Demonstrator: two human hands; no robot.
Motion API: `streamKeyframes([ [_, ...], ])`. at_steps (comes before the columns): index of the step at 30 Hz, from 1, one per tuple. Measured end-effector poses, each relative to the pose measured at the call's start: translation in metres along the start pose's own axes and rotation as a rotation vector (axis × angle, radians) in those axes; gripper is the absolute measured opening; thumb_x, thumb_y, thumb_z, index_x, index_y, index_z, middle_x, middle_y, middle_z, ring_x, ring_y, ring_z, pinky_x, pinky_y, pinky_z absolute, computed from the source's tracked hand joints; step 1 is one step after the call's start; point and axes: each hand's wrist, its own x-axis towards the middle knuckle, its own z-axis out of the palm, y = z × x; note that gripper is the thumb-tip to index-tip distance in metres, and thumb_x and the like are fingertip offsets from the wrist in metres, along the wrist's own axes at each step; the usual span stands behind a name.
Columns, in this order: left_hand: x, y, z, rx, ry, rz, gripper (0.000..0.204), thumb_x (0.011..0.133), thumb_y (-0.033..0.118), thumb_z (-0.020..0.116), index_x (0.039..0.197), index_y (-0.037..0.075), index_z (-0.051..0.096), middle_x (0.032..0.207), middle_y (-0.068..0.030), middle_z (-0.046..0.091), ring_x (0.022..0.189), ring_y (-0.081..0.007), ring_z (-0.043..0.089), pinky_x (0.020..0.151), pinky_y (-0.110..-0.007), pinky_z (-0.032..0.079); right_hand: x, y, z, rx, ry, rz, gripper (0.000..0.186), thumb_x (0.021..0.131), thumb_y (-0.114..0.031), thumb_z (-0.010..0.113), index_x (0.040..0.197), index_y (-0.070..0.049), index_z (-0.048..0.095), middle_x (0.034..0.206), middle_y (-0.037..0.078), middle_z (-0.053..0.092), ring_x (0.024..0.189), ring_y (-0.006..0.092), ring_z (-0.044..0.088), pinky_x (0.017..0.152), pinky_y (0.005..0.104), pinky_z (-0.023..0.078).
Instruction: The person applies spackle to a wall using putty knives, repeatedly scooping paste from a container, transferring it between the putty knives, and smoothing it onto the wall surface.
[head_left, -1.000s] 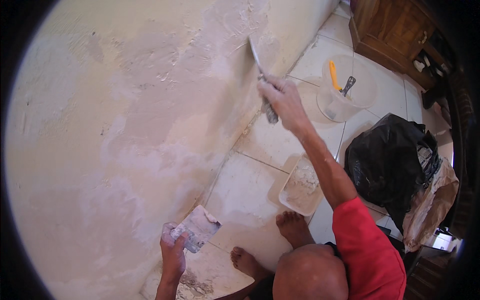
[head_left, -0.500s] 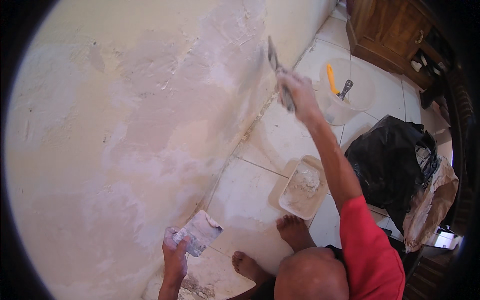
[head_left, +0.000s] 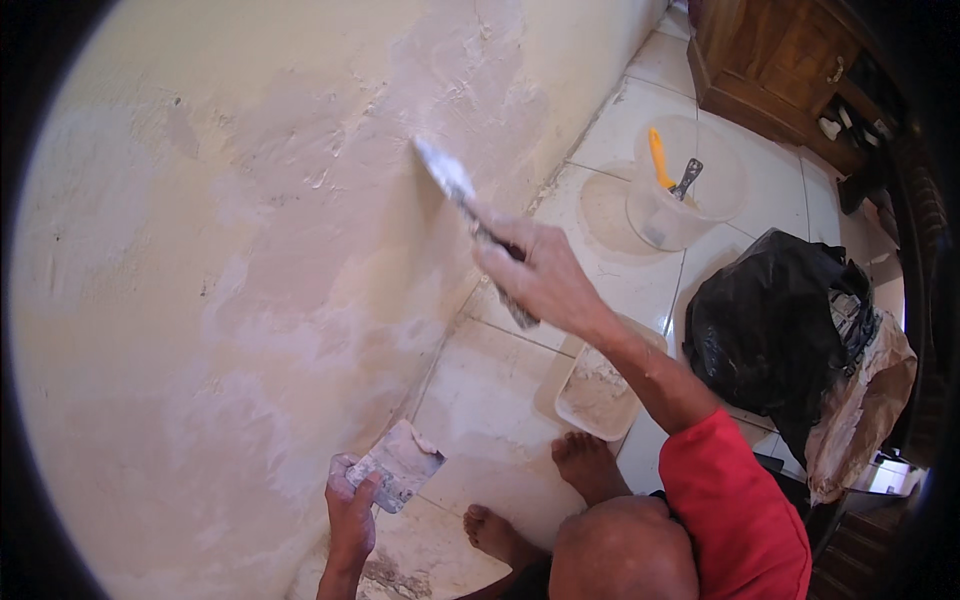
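My right hand is wrapped round the handle of a putty knife. Its whitish blade points up and left, with the tip at or very near the patchy wall; contact is hard to judge. Pale pink and white filler covers much of that yellowish wall in uneven patches. Lower down, my left hand grips a flat rectangular plate by its left edge, thumb on top. Pinkish paste is smeared over the plate. Beneath my right forearm, partly covered by it, a cream tray of paste lies on the floor.
A translucent bucket holds an orange-handled tool and a dark-handled scraper. Right of it lie a black plastic bag and a torn brown paper bag. A wooden cabinet stands far right. My bare feet are on the tiles.
My right hand has swung left and nearer with the putty knife, from beside the bucket to in front of the filled patch. My left hand and the plate stay nearly still.
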Motion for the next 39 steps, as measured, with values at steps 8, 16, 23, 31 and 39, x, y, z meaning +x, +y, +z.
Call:
streamKeyframes([
  [8, -0.02, 0.01, 0.02, -0.069, 0.162, 0.147, 0.025, 0.093, 0.004, 0.058, 0.115, -0.001, 0.047, 0.104, -0.0077, 0.058, 0.094, -0.0108, 0.056, 0.08, -0.026, 0.048, -0.094, -0.012, -0.042, 0.449, -0.389, 0.471, 0.041, 0.091, -0.019, 0.051, 0.122, 0.006, 0.059, 0.077, 0.008, 0.063, 0.053, 0.0093, 0.055, 0.047, 0.0215, 0.042],
  [16, -0.034, 0.016, 0.03, 0.116, 0.194, 0.387, 0.023, 0.094, 0.007, 0.062, 0.105, 0.005, 0.043, 0.101, -0.0067, 0.057, 0.089, -0.0118, 0.058, 0.077, -0.025, 0.047, -0.149, -0.024, -0.024, 0.863, -0.689, 0.834, 0.032, 0.094, -0.017, 0.049, 0.111, 0.01, 0.056, 0.079, 0.02, 0.064, 0.049, 0.0166, 0.058, 0.04, 0.0243, 0.045],
  [23, -0.026, 0.013, 0.023, 0.629, -0.075, 0.712, 0.024, 0.092, -0.006, 0.056, 0.103, 0.005, 0.038, 0.124, -0.0266, 0.061, 0.116, -0.0317, 0.062, 0.082, -0.034, 0.055, -0.146, -0.027, -0.002, 1.119, -0.692, 0.931, 0.035, 0.093, -0.019, 0.052, 0.113, 0.009, 0.055, 0.078, 0.015, 0.062, 0.045, 0.0123, 0.053, 0.038, 0.0229, 0.043],
  [31, -0.024, 0.017, 0.027, 0.979, -0.068, 0.682, 0.023, 0.089, -0.008, 0.055, 0.103, 0.004, 0.041, 0.114, -0.021, 0.068, 0.094, -0.0326, 0.07, 0.075, -0.035, 0.057, -0.129, -0.005, -0.037, 1.283, -0.452, 0.593, 0.031, 0.089, -0.014, 0.052, 0.108, 0.011, 0.055, 0.071, 0.019, 0.059, 0.043, 0.018, 0.053, 0.039, 0.0315, 0.045],
  [39, -0.023, 0.008, 0.013, 0.852, -0.002, 0.395, 0.021, 0.093, 0.007, 0.058, 0.107, 0.008, 0.043, 0.113, -0.0094, 0.07, 0.073, -0.0292, 0.07, 0.061, -0.037, 0.055, -0.035, -0.043, -0.042, -0.113, -0.026, -0.284, 0.056, 0.082, -0.001, 0.059, 0.137, -0.009, 0.055, 0.086, 0.007, 0.056, 0.062, 0.0168, 0.056, 0.055, 0.0277, 0.048],
])
